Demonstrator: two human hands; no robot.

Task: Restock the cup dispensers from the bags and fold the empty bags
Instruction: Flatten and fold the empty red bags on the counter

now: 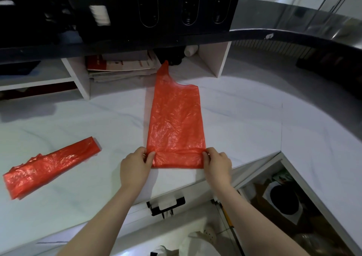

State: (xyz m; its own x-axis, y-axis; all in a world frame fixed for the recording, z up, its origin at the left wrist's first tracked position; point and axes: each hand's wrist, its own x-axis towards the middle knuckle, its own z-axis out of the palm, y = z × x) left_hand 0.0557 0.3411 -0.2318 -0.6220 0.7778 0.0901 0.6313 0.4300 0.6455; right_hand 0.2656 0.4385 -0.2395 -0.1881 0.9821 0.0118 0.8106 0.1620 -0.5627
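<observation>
Folding is in hand: the left hand (135, 164) and right hand (216, 164) each pinch a near corner of the flat red bag (176, 122) on the counter (244, 118), just below the dispenser (152, 6), so next probably rolling that narrow fold evenly away.

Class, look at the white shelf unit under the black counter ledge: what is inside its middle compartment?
Inside the white shelf unit, a stack of papers and booklets lies flat, some with red covers. The black ledge shadows the back, so anything behind the stack cannot be seen.
</observation>
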